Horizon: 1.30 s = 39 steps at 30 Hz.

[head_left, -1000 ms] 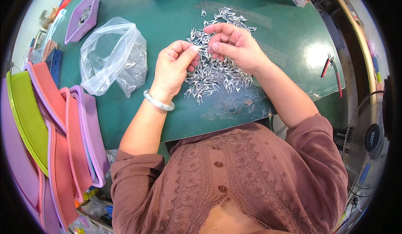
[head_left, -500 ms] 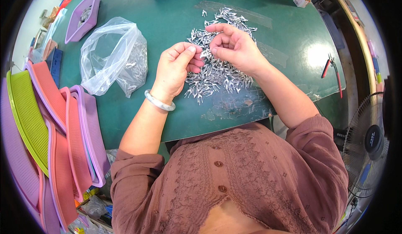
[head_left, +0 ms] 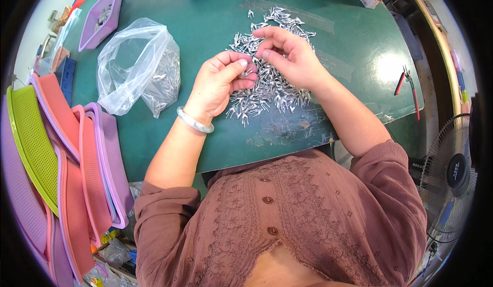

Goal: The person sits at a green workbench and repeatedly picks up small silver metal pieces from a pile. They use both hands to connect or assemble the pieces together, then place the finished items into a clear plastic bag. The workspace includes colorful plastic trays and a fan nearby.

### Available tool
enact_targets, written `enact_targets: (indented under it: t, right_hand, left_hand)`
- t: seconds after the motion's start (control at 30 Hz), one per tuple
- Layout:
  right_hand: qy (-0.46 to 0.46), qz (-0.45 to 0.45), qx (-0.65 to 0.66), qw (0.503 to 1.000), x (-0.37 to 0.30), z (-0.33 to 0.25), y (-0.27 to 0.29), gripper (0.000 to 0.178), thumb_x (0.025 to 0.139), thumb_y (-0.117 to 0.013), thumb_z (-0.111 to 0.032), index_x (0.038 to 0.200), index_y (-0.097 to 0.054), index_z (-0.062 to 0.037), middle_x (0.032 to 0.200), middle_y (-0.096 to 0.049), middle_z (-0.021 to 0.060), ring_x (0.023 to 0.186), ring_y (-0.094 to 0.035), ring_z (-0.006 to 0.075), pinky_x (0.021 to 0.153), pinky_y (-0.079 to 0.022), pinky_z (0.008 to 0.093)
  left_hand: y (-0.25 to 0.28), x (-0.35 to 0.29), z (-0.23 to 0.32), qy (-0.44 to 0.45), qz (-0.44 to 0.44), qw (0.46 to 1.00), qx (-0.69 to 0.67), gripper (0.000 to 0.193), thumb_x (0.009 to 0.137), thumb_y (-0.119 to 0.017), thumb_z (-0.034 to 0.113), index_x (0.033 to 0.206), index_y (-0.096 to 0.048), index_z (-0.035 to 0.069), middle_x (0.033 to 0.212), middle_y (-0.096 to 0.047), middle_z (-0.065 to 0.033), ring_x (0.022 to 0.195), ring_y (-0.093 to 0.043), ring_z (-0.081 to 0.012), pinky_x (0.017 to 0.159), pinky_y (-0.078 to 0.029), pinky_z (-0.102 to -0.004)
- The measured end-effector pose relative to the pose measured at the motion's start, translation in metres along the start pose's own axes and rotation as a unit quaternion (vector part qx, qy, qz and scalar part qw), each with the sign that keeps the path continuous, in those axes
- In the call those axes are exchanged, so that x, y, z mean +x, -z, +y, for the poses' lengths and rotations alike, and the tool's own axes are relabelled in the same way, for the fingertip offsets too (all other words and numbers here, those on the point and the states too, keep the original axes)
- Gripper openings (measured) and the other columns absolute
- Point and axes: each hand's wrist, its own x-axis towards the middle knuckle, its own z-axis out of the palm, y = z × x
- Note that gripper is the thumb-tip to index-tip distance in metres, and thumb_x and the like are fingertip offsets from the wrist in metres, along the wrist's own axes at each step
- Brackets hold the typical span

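A pile of small silvery forked metal pieces (head_left: 280,89) lies in front of me on the green table. Over the pile's left side, my left hand (head_left: 221,79) is closed in a pinch, with one small metal piece (head_left: 248,73) showing at its fingertips. My right hand (head_left: 292,58) hovers above the pile's upper part. Its thumb and forefinger curl together close to the left fingertips, while the other fingers arch away. Whatever the right fingertips may hold is too small to make out.
A clear plastic bag (head_left: 167,76) of similar pieces stands left of the pile. Beyond it is a purple basket (head_left: 109,27). Red-handled pliers (head_left: 399,83) lie at the right. Pink, purple and green baskets (head_left: 33,140) crowd the left edge; a fan (head_left: 447,179) stands lower right.
My left hand has shifted slightly right and turned, its fingers reaching a little further over the pile. My right thumb has drawn up slightly towards the forefinger. The pile looks unchanged.
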Motion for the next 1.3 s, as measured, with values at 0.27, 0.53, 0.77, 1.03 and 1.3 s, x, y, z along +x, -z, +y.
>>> enact_targets:
  t: [0.27,0.53,0.77,1.03,1.3]
  right_hand:
    - [0.105,-0.139,-0.355,0.918,0.002,-0.011,0.018,0.031,0.073,-0.053,0.000,0.104,-0.056,-0.0028,0.078,-0.059,0.0105,0.081,-0.055,0.0279,0.072,-0.045,0.0379]
    - [0.109,-0.114,-0.343,0.926,0.001,0.000,0.017,0.039,0.072,-0.056,0.002,0.110,-0.053,-0.0055,0.072,-0.055,0.0059,0.070,-0.055,0.0237,0.067,-0.045,0.0331]
    - [-0.042,-0.102,-0.100,0.989,0.000,-0.003,0.013,0.037,0.079,-0.056,0.003,0.115,-0.049,-0.0013,0.078,-0.057,0.0005,0.073,-0.054,0.0076,0.068,-0.043,0.0218]
    - [-0.094,-0.083,0.087,0.988,0.000,-0.010,0.005,0.039,0.081,-0.056,0.003,0.118,-0.046,0.0009,0.082,-0.058,0.0018,0.078,-0.054,0.0066,0.072,-0.044,0.0208]
    - [-0.089,-0.085,0.087,0.989,-0.002,-0.009,0.002,0.038,0.081,-0.055,0.003,0.118,-0.046,0.0006,0.083,-0.059,0.0031,0.078,-0.055,0.0078,0.072,-0.045,0.0214]
  left_hand:
    - [0.004,0.000,0.001,-0.001,0.025,1.000,0.002,0.013,0.087,-0.053,0.013,0.095,-0.057,0.003,0.078,-0.058,-0.0023,0.066,-0.055,-0.0089,0.058,-0.045,-0.0194]
    - [0.002,0.001,-0.002,0.023,0.023,0.999,0.032,0.014,0.087,-0.052,0.012,0.095,-0.058,0.003,0.073,-0.055,0.0002,0.059,-0.047,-0.0069,0.051,-0.038,-0.0186]
    - [-0.001,0.000,-0.003,0.022,0.018,0.997,0.067,0.012,0.086,-0.054,0.012,0.093,-0.057,0.003,0.075,-0.056,-0.0005,0.059,-0.048,-0.0059,0.051,-0.038,-0.0179]
    - [-0.005,-0.003,-0.004,0.016,0.011,0.994,0.110,0.012,0.084,-0.059,0.014,0.090,-0.057,0.004,0.073,-0.058,-0.0002,0.058,-0.050,-0.0052,0.050,-0.038,-0.0168]
    - [-0.009,-0.004,-0.004,-0.002,0.040,0.991,0.125,0.007,0.084,-0.059,0.014,0.083,-0.059,0.006,0.068,-0.057,0.0006,0.055,-0.049,-0.0049,0.048,-0.037,-0.0170]
